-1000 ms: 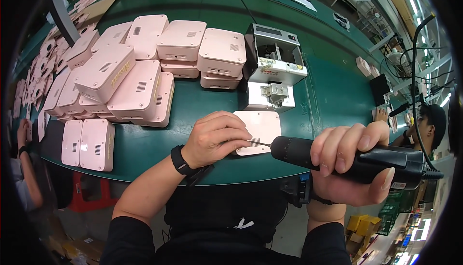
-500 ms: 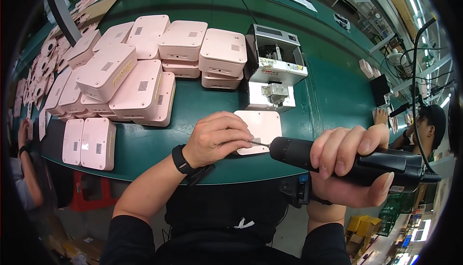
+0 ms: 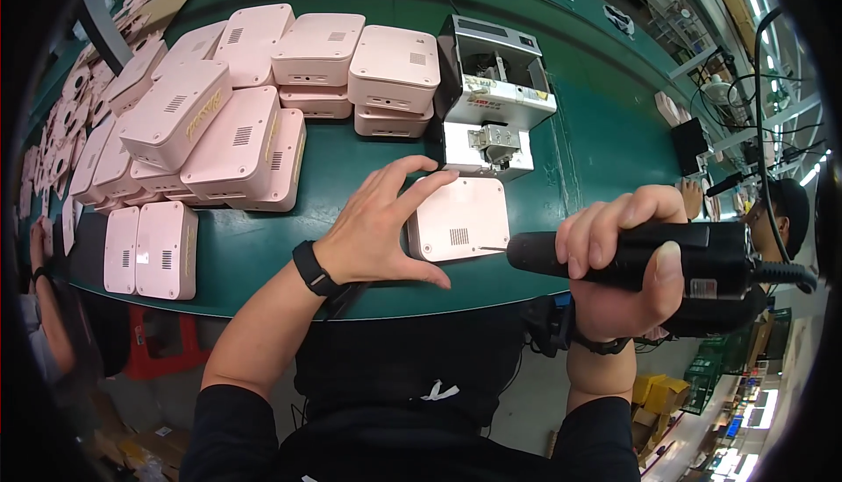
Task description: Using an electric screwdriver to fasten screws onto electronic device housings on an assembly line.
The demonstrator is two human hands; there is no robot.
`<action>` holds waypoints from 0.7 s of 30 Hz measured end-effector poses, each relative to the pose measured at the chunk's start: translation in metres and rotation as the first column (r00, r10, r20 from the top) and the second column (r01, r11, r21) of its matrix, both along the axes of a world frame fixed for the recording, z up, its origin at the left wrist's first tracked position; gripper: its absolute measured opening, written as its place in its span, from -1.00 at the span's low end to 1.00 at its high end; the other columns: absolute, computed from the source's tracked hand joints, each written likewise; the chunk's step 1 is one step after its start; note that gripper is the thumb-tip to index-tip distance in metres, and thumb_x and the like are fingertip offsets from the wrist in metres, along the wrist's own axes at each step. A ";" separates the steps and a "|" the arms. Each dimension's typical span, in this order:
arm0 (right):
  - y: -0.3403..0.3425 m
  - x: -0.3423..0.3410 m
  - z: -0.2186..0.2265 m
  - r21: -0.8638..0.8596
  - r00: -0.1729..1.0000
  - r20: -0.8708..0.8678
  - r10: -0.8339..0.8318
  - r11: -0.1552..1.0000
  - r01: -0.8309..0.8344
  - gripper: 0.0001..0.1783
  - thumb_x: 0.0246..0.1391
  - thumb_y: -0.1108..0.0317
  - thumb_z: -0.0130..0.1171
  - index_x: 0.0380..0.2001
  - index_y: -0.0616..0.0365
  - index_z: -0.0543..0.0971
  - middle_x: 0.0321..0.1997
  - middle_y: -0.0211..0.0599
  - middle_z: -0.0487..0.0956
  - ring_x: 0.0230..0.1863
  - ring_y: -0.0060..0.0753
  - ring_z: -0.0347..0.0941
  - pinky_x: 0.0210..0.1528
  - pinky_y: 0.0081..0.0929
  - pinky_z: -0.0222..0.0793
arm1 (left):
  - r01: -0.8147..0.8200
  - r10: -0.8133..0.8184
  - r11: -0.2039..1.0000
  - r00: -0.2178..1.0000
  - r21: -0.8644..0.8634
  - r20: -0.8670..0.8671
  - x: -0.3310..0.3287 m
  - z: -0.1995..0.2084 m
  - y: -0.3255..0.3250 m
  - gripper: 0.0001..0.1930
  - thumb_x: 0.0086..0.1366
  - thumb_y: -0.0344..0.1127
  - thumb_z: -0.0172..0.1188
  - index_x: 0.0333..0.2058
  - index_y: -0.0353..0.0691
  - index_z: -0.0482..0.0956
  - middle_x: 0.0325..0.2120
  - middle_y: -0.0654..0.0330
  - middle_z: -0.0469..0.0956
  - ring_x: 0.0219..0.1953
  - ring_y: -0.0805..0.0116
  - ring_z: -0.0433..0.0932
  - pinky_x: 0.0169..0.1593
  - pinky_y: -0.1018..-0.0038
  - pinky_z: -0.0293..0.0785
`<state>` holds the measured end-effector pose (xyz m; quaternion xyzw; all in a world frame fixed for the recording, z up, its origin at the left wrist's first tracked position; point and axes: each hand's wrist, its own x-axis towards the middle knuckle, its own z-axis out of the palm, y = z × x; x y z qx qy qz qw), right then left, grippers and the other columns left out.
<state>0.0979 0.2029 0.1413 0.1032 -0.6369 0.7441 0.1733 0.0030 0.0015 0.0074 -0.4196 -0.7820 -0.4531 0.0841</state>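
A pink square plastic case (image 3: 460, 220) lies flat on the green table, vent slots and corner screw holes facing up. My left hand (image 3: 377, 223) is open beside its left edge, thumb and fingers spread wide apart. The index fingertip comes near or touches the far left corner; I cannot tell which. In my right hand (image 3: 614, 254) is a black corded electric screwdriver (image 3: 702, 260), held level to the right of the case. Its thin bit (image 3: 493, 249) points left, over the near right corner of the case.
A screw feeder machine (image 3: 495, 96) stands just beyond the case. Pink cases (image 3: 230, 144) are piled at the left, with two more (image 3: 167, 249) near the front edge. The screwdriver's cable (image 3: 761, 114) hangs at the right. Another person's hand (image 3: 691, 197) shows at far right.
My left hand has gone from pinching at the screwdriver bit to spread fingers beside the case. The bit now sits above the case's near right corner. The view has shifted slightly.
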 end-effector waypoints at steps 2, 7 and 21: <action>0.003 -0.002 -0.005 -0.026 0.999 0.006 0.044 0.999 -0.044 -0.47 0.13 -0.03 0.26 -0.16 0.14 0.28 -0.53 -0.27 0.41 -0.56 -0.40 0.33 -0.40 -0.38 0.34 | 0.044 -0.032 0.991 0.996 -0.126 0.089 0.000 -0.004 -0.001 0.10 -0.38 0.19 0.61 0.23 -0.02 0.39 0.16 0.02 0.29 0.14 -0.09 0.37 0.18 0.08 0.35; 0.003 -0.010 -0.022 0.029 0.998 -0.065 0.018 0.999 -0.016 -0.56 0.18 -0.04 0.04 -0.23 0.15 0.31 -0.60 -0.36 0.36 -0.68 -0.47 0.27 -0.51 -0.41 0.31 | 0.014 0.015 0.977 0.991 -0.212 0.133 0.003 -0.011 0.001 -0.02 -0.32 0.06 0.61 0.19 0.10 0.45 0.11 0.06 0.31 0.08 -0.07 0.41 0.12 0.12 0.41; 0.004 -0.007 -0.021 -0.077 0.983 0.179 0.030 0.997 -0.017 -0.43 0.04 -0.06 0.34 -0.21 0.09 0.28 -0.55 -0.32 0.39 -0.52 -0.40 0.33 -0.36 -0.38 0.33 | 0.008 0.017 0.990 0.984 -0.142 0.179 -0.003 -0.023 0.008 -0.21 -0.30 -0.16 0.56 0.08 0.22 0.58 -0.03 0.07 0.37 -0.06 0.00 0.47 0.06 0.21 0.47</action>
